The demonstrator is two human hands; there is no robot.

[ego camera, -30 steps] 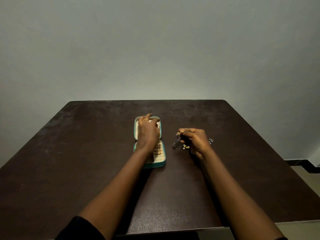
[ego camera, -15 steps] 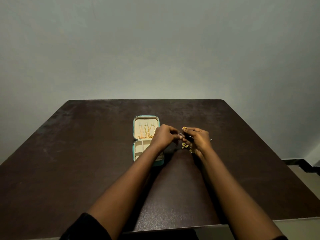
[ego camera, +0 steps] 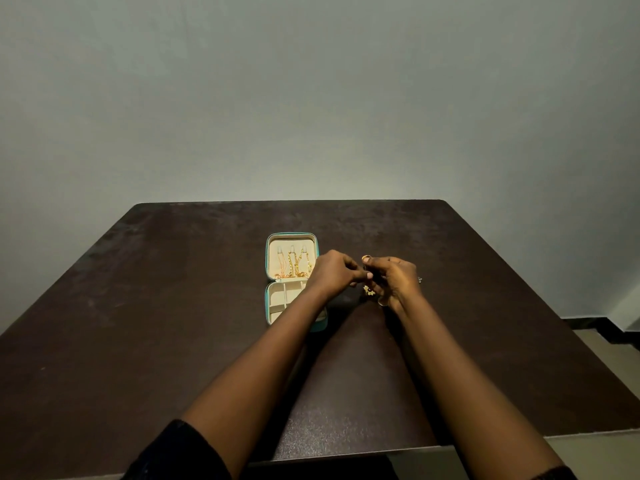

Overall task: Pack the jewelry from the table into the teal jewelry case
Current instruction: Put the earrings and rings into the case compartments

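One case [ego camera: 273, 244], jewel [ego camera: 369, 275], left hand [ego camera: 334, 273], right hand [ego camera: 398, 279]

A dark brown table [ego camera: 173, 323] has its far edge close to a plain grey wall [ego camera: 311, 98], with pale floor [ego camera: 616, 358] and black skirting [ego camera: 588, 323] beyond its right edge.

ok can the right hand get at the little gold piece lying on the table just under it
Probably yes. The gold piece lies on the table just below the right hand, nothing between. But it and the left hand seem to pinch a small piece, so free that first.
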